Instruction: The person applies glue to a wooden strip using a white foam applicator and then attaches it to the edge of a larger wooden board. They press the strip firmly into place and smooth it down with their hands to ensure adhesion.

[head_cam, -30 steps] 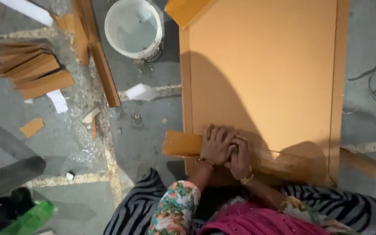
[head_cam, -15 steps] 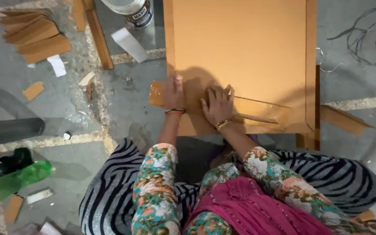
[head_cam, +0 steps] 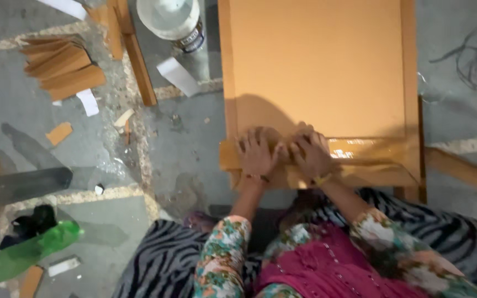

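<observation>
The big flat orange-brown wooden board [head_cam: 318, 72] lies on the grey concrete floor [head_cam: 189, 143], looking stiff and weighty, best taken by its edges, and at its near edge the glossy tan strip [head_cam: 360, 152], thin and likely bendy, sits under left hand [head_cam: 258, 154] and right hand [head_cam: 310, 155], each grip open, fingers spread, pressing flat.

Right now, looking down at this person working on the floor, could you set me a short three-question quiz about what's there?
1. True or false: both hands press on the flat orange-brown board.
2. What lies beside the left hand: A) the right hand, B) the green plastic bottle, C) the white round bucket?
3. What lies fanned out at the upper left?

Key: 1 true; 2 A; 3 the stack of thin wooden strips.
</observation>
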